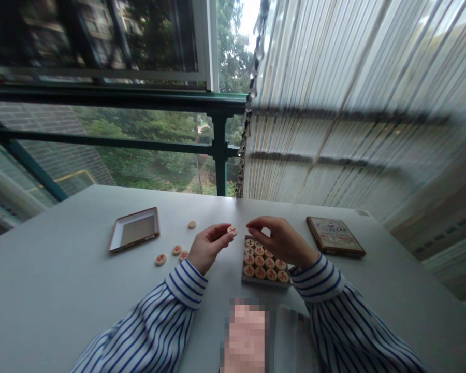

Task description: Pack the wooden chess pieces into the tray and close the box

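My left hand (209, 246) is closed in a pinch on a round Chinese chess piece (232, 231) with a red character, lifted above the white table. Over the far right part of a shallow box (266, 283), my right hand (281, 238) is curled with thumb and forefinger tips nearly together; I see nothing between them. In the box, chess pieces (260, 273) with red or black characters sit in rows, partly covered by my right hand. Several loose pieces (177, 250) lie left of my left hand, one partly behind it. Farther back lies a blank-looking piece (192, 225).
A shallow box lid (135, 231) lies open side up at the left of the white table (81, 280). At the right rests a closed brown box (336, 237) with a picture on top. Beyond the table are a green railing (219, 140) and a striped curtain (314, 93).
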